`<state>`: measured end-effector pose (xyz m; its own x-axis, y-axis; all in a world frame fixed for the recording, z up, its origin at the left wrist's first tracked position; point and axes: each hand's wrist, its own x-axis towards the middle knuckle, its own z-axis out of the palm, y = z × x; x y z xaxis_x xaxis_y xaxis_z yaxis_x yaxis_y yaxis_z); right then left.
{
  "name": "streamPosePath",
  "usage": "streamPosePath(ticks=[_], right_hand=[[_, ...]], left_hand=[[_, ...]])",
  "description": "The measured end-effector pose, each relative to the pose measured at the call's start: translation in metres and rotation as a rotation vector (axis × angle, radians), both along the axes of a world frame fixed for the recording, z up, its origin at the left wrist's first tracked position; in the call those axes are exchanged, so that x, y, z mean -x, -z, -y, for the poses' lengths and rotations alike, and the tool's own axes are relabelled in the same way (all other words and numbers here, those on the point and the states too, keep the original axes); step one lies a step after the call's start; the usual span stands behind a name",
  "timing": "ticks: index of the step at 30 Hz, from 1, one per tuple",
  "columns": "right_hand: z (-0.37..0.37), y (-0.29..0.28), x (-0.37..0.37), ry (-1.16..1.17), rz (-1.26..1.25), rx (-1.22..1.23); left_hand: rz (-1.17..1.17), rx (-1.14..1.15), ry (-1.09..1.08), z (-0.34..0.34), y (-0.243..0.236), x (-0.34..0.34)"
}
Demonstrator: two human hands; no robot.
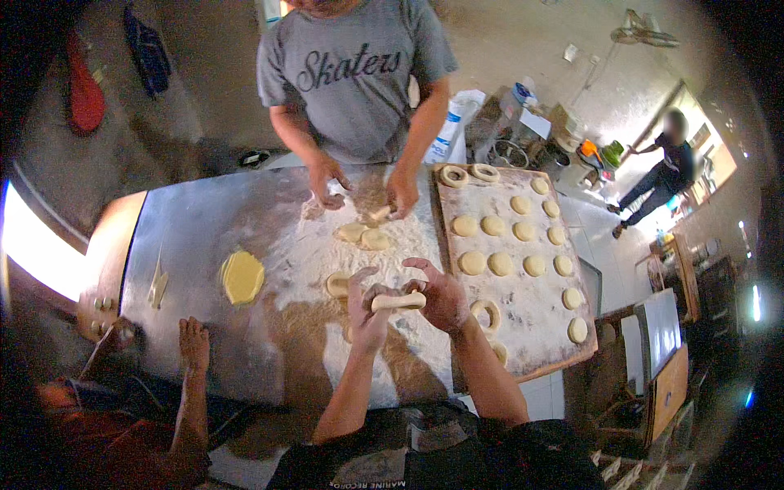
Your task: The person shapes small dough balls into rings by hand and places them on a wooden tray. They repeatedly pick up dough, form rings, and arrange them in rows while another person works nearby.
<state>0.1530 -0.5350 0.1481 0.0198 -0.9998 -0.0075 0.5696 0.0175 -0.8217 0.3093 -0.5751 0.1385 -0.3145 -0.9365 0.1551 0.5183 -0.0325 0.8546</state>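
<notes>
Over the floured table, my left hand (369, 320) and my right hand (443, 300) both grip a pale piece of dough (399, 302), their fingers hooked into it from each side. It is seen edge-on and looks like a ring. Just beyond my left hand lies another piece of dough (336, 284), partly hidden by that hand. Farther off, small dough pieces (375, 239) rest in the flour. Close to my right forearm, a dough ring (487, 315) sits on the wooden board (523, 310).
Several dough rounds (501, 263) and rings (485, 173) lie on the board at right. At left on the metal table (188, 245) are a flat yellow dough piece (242, 278) and a scraper-like tool (158, 286). A person across handles dough; another person's hand (194, 343) rests at the near left.
</notes>
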Motion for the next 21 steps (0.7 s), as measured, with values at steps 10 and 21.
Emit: streamPosePath(ticks=[10, 21], right_hand=[[-0.031, -0.018, 0.018, 0.168, -0.387, -0.122], [-0.089, -0.029, 0.092, 0.274, -0.031, 0.234]], left_hand=[[0.749, 0.460, -0.279, -0.034, -0.006, 0.048], [0.709, 0.561, -0.077, -0.084, -0.024, 0.124]])
